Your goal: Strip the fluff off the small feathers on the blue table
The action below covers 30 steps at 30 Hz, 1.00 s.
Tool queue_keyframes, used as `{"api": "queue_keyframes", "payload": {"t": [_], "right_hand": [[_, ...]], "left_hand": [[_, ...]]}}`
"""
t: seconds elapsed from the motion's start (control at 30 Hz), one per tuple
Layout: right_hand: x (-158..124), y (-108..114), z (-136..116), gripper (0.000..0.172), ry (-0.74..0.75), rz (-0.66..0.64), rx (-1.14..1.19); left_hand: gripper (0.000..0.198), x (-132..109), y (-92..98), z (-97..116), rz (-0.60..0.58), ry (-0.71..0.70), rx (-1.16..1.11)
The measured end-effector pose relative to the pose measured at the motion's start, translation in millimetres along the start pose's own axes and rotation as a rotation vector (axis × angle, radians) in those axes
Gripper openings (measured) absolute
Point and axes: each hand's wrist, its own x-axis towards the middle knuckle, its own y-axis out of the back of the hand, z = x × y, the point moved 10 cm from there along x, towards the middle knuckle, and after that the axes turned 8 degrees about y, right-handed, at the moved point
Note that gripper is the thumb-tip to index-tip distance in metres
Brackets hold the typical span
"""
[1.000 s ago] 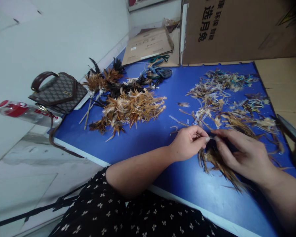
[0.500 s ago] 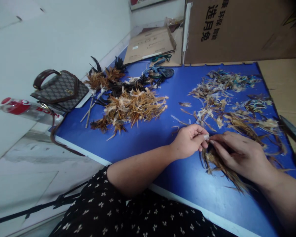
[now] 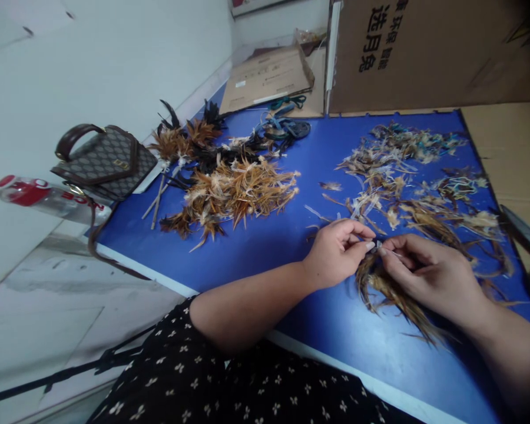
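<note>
Both hands meet fingertip to fingertip over the right part of the blue table. My left hand (image 3: 335, 250) is closed in a pinch at the upper end of a tuft of brown feathers (image 3: 393, 294), which droops below the fingers toward the lower right. My right hand (image 3: 433, 274) pinches a thin whitish strip (image 3: 378, 244) right beside the left fingertips; a pale end of it shows by the right fingers. Part of the tuft is hidden under my right hand. Exactly how strip and feathers join is too small to make out.
A pile of orange-brown feathers (image 3: 242, 191) lies on the left, dark feather bunches (image 3: 212, 132) behind it. Loose feather scraps (image 3: 388, 159) spread at the right, near scissors (image 3: 523, 235). A handbag (image 3: 106, 159) and bottle (image 3: 48, 197) sit far left. Cardboard (image 3: 415, 59) stands behind.
My fingertips have parted slightly, and more of the whitish strip shows between and beside them. The tuft hangs in nearly the same place.
</note>
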Motion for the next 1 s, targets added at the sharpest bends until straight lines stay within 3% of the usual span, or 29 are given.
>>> {"api": "queue_keyframes", "payload": {"t": [0.17,0.4,0.6,0.73,0.87,1.0], "right_hand": [[-2.3,-1.7,18.2,0.045,-0.194,0.016,0.202],[-1.8,-5.8,17.8,0.057,-0.321,0.039,0.364],[-3.1,-7.5,19.6,0.051,-0.314,0.034,0.362],[-2.1,-6.7,16.8,0.045,-0.238,0.034,0.284],[3.0,2.7,-0.1,0.030,-0.019,0.081,0.040],[7.2,10.6,-29.2,0.015,0.245,0.107,-0.101]], "left_hand": [[0.020,-15.5,-10.1,33.5,-0.024,-0.399,0.388],[0.023,-23.7,-16.4,37.6,0.011,-0.606,0.569],[0.022,-26.4,-16.1,44.9,0.035,-0.639,0.655],[0.020,-21.1,-15.1,43.4,0.009,-0.528,0.683],[0.010,-12.6,-8.3,32.2,0.006,-0.346,0.569],[0.009,-7.9,-5.5,23.0,-0.012,-0.250,0.458]]}}
